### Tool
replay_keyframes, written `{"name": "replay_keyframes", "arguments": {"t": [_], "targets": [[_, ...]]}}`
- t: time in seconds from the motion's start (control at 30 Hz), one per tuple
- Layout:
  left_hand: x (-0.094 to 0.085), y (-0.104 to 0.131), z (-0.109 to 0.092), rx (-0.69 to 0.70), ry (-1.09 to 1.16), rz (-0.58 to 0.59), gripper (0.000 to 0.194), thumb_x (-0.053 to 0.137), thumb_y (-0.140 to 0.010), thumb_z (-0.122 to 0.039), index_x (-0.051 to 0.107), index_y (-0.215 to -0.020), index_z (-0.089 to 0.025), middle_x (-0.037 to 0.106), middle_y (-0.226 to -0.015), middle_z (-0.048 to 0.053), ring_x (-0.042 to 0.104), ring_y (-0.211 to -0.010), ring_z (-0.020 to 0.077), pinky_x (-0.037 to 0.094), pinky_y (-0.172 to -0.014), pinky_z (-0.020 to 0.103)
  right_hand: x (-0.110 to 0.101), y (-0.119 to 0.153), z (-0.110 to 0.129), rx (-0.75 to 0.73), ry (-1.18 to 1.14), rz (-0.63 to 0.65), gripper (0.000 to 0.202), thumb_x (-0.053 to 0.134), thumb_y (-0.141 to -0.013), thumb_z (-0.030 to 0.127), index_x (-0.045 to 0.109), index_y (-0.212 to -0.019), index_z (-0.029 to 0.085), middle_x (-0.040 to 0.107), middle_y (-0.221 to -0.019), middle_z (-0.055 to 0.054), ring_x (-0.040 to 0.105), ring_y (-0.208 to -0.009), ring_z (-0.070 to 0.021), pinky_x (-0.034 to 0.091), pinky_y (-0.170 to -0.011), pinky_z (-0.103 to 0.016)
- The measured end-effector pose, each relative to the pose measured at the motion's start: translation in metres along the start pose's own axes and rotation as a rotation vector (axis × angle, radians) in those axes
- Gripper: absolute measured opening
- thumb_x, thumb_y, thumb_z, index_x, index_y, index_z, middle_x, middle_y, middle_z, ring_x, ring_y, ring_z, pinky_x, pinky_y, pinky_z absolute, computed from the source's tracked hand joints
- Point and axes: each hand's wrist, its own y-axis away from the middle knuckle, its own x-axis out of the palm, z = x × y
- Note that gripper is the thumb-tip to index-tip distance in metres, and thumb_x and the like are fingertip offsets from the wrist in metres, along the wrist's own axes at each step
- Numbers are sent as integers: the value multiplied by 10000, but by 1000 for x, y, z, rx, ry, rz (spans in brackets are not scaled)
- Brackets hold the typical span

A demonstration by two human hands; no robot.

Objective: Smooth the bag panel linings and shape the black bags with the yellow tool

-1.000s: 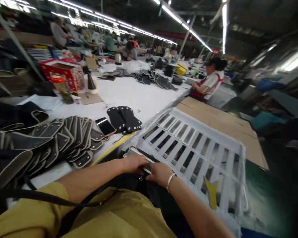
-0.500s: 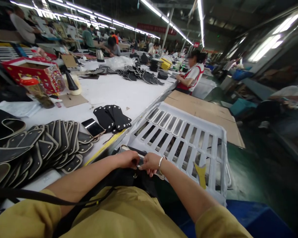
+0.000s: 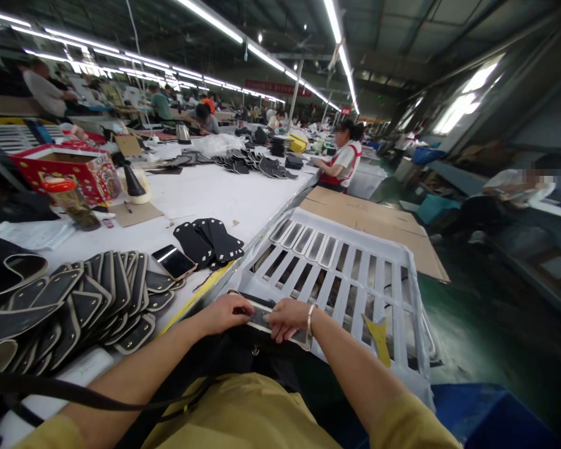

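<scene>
Head view: my left hand point(image 3: 227, 313) and my right hand point(image 3: 285, 319) meet at 6 o'clock, low in the frame, both with fingers curled closed on 1 flat dark piece with a pale edge point(image 3: 262, 319), held between them. The piece sits over the near rim of the white slatted crate point(image 3: 355, 274), which lies toward 3 o'clock of my hands. At 9 o'clock, a fanned stack of similar dark pieces point(image 3: 88, 299) rests on the white table point(image 3: 224, 184). A phone point(image 3: 174, 262) lies just beside that stack. At 12 o'clock, a seated person in a red vest point(image 3: 341, 163) works.
</scene>
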Motion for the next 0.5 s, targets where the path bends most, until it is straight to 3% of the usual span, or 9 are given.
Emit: {"name": "replay_keyframes", "arguments": {"t": [0.1, 0.17, 0.23, 0.3, 0.4, 0.5], "targets": [[-11, 29, 28, -187, 232, -380, 282, 555, -781, -388, 649, -913, -157, 680, -936, 43, 626, -886, 200, 476, -853, 303, -18, 29, -18, -240, -403, -90, 390, 569, -763, 550, 542, -835, 168, 684, -812, -60, 669, -702, -150, 517, -599, -240], [-15, 43, 46, -278, 267, -479, 395, 576, -755, -445, 620, -1012, -149, 662, -1034, 67, 623, -946, 227, 471, -897, 346, -28, 44, -35, -370, -517, -321, 399, 576, -762, 548, 550, -883, 169, 676, -883, -75, 662, -757, -161, 520, -656, -270], [-15, 49, 57, -285, 184, -481, 489, 588, -742, -466, 573, -1124, -160, 604, -1179, 77, 566, -1084, 251, 415, -983, 389, -34, 52, -53, -401, -436, -537, 429, 618, -741, 530, 581, -966, 167, 664, -993, -105, 641, -895, -203, 513, -772, -325], [-14, 47, 61, -244, 56, -449, 580, 604, -737, -466, 502, -1236, -188, 514, -1310, 75, 459, -1219, 263, 326, -1056, 421, -35, 53, -73, -404, -342, -663, 476, 641, -723, 526, 602, -1038, 171, 636, -1101, -126, 598, -1015, -249, 481, -870, -382], [-12, 34, 60, -178, -79, -362, 797, 674, -685, -469, 358, -1366, -199, 390, -1417, 104, 365, -1293, 288, 282, -1078, 438, -30, 46, -106, -398, -411, -755, 498, 636, -735, 528, 600, -1089, 180, 612, -1164, -124, 557, -1093, -270, 437, -942, -414], [-9, 19, 56, -130, -219, -231, 936, 711, -634, -502, 283, -1409, -198, 329, -1449, 133, 316, -1318, 309, 263, -1078, 452, -18, 40, -135, -360, -669, -776, 481, 646, -730, 536, 609, -1053, 182, 626, -1129, -116, 564, -1089, -259, 435, -945, -403]]}}
